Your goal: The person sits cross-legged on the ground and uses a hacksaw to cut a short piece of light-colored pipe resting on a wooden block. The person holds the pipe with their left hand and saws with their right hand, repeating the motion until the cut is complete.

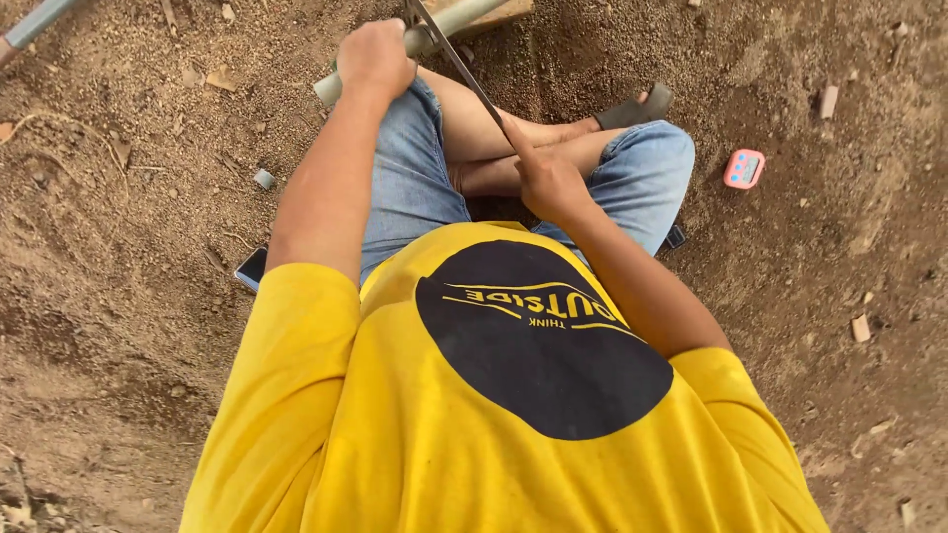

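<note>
I sit cross-legged on bare dirt in a yellow shirt and denim shorts. My left hand (373, 56) is clamped over a pale grey pipe (456, 18) that lies across my left knee and rests on a wooden block (506, 12) at the top. My right hand (551, 184) grips the handle end of a thin hacksaw blade (456, 61), which runs up and left to cross the pipe just right of my left hand.
A pink-red small timer-like device (744, 169) lies on the dirt at right. A dark phone (252, 266) sits by my left hip. A short cut pipe piece (264, 179) lies at left. Another pipe (35, 22) shows at the top left corner.
</note>
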